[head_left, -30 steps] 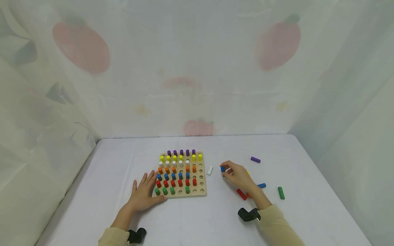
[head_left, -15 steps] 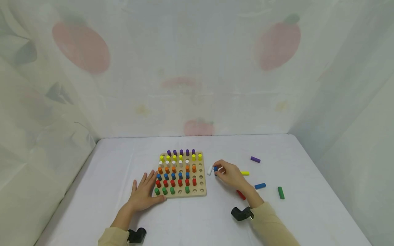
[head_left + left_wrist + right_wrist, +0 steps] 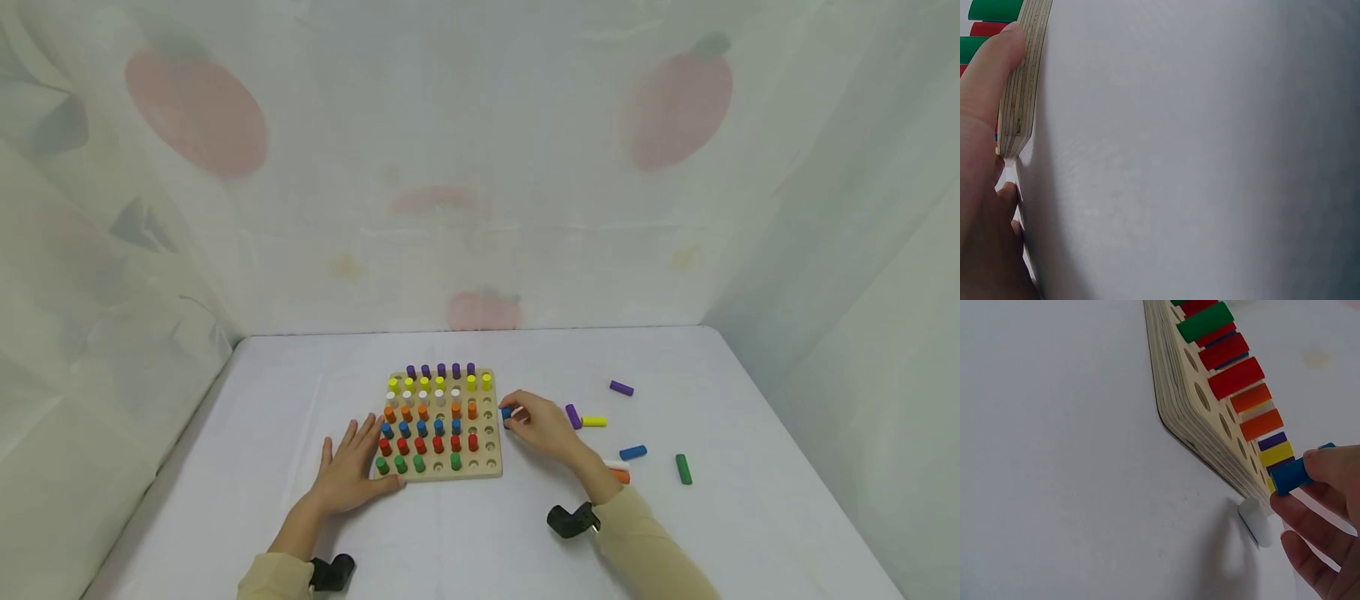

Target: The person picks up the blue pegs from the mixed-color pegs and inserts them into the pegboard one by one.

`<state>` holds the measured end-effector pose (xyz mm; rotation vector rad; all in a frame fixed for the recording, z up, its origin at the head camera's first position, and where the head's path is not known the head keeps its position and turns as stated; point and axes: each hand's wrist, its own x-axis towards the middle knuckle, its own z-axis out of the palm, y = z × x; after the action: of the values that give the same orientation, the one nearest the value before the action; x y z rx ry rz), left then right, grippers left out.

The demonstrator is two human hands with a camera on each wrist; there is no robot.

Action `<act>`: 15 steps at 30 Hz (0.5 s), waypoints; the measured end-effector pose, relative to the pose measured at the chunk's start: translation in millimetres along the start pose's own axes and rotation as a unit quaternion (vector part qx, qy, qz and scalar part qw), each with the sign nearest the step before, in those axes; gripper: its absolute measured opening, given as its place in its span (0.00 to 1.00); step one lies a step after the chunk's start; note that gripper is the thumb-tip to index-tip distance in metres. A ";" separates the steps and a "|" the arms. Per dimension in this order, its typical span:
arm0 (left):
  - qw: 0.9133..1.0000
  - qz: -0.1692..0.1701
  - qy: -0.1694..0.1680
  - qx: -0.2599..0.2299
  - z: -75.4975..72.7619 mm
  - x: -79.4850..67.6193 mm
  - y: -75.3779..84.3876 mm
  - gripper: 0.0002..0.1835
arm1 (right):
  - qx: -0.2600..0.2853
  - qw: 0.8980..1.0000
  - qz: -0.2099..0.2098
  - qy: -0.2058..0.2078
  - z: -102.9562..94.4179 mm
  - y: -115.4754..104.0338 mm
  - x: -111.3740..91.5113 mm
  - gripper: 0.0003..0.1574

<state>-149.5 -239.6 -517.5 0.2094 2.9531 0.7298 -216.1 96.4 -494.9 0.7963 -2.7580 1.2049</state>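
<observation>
A wooden pegboard (image 3: 482,455) stands with rows of coloured pegs: purple, yellow, white, orange, blue, red and green from back to front. Several holes are bare, mostly at the right side. My left hand (image 3: 347,479) lies spread at the board's left edge, the thumb touching its front-left corner, as the left wrist view shows too. Between thumb and fingers my right hand (image 3: 542,425) pinches a blue peg (image 3: 1291,475), just off the board's right edge. A white peg (image 3: 1255,522) lies on the table below that hand, hidden in the head view.
Loose pegs lie to the right: two purple ones, a yellow peg (image 3: 594,422), a blue one, a green peg (image 3: 683,469), and white and orange pegs (image 3: 619,477) partly behind the right forearm. White cloth covers the table (image 3: 300,375); patterned curtains enclose the back and sides.
My right hand has moved left with the blue peg, up to the board's right edge. A purple peg behind it has come into view. My left hand stays in place.
</observation>
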 end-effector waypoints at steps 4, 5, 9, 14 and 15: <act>1.000 -0.001 0.000 0.004 -0.2 0.3 0.3 0.58 | 0.007 1.000 -0.004 -0.007 5.8 -4.1 3.4 0.13; 1.000 -0.001 -0.001 0.006 -0.4 0.4 0.4 0.58 | 0.009 1.000 -0.007 -0.008 6.8 -5.5 3.8 0.13; 1.000 0.000 0.000 0.004 -1.6 0.1 2.4 0.58 | 0.020 1.000 -0.006 -0.013 10.2 -12.2 5.8 0.12; 1.000 -0.002 -0.002 0.005 -1.9 0.1 3.3 0.58 | 0.019 1.000 0.000 -0.021 15.9 -16.6 9.4 0.12; 1.000 -0.003 -0.002 0.005 -1.7 0.2 3.1 0.58 | 0.017 1.000 -0.001 -0.021 17.3 -16.6 10.3 0.12</act>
<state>-149.6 -237.7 -514.5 0.2034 2.9525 0.7121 -214.3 70.4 -493.5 0.8365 -2.7767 1.2534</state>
